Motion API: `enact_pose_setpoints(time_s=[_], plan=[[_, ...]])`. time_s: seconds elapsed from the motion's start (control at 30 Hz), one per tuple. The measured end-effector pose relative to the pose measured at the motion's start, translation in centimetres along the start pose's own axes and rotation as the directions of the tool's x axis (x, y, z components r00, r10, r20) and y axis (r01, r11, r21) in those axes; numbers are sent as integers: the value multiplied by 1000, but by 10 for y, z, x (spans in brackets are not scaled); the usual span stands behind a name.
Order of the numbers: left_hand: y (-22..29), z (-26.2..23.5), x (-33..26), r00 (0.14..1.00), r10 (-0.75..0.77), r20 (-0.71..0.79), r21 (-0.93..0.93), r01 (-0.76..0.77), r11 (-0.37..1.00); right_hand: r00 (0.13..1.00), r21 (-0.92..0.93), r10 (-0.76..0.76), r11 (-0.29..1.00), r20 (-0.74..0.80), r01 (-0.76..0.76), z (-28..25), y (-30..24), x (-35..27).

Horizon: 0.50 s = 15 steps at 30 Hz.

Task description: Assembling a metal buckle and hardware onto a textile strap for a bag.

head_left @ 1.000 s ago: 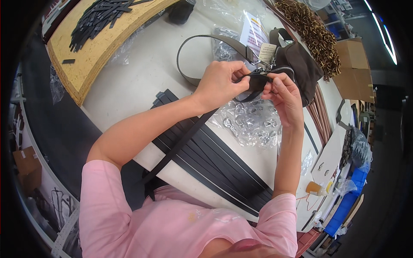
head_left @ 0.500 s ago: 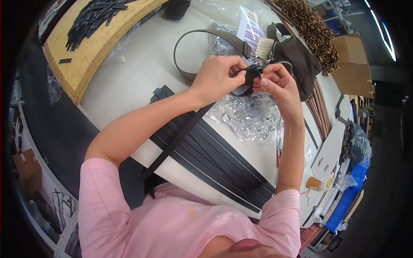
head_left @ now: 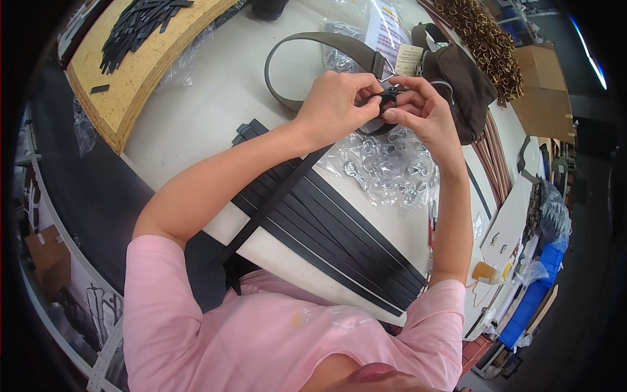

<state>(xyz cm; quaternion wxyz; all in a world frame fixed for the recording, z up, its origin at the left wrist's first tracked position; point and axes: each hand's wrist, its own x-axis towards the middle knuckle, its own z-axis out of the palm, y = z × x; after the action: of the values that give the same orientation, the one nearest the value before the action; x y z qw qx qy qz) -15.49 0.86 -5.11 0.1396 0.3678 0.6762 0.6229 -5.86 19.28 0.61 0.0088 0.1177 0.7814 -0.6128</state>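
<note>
A long black strap (head_left: 266, 210) runs up from my lap to my hands. My left hand (head_left: 336, 110) pinches it close to its far end, thumb against the fingers. There the strap bends into a small loop, beside a metal fitting partly hidden by my fingers. My right hand (head_left: 428, 121) curls round the other side of the loop, its thumb and fingertips on it. Just beyond lies a dark brown bag (head_left: 460, 91) with a zip and a paper tag (head_left: 409, 60). Its brown shoulder strap (head_left: 277, 62) arcs out to the left.
Under my hands lies a clear bag of metal snap hooks (head_left: 385, 166). Several black straps (head_left: 333, 232) are spread over the table nearer me. A wooden board (head_left: 147, 75) with short black strips is far left. Brass-coloured hardware (head_left: 483, 42) is heaped far right, beside a cardboard box (head_left: 542, 91).
My right fingers have shifted on the loop, the index finger now reaching over its far side. The loop looks smaller between my hands. The whole view has moved slightly.
</note>
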Motion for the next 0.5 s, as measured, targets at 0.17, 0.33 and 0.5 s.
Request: enact_pose_setpoints(time_s=[0.17,0.33,0.5], plan=[[-2,0,2,1000,-25,11,-54,26,998,995,55,57,997,77,-62,-14,-2,6],[-7,-1,4,999,-32,0,-92,32,995,986,-45,32,999,162,-25,-17,-9,10],[-11,-1,4,999,-47,6,-125,47,991,979,-192,-82,974,186,118,-15,-9,11]])
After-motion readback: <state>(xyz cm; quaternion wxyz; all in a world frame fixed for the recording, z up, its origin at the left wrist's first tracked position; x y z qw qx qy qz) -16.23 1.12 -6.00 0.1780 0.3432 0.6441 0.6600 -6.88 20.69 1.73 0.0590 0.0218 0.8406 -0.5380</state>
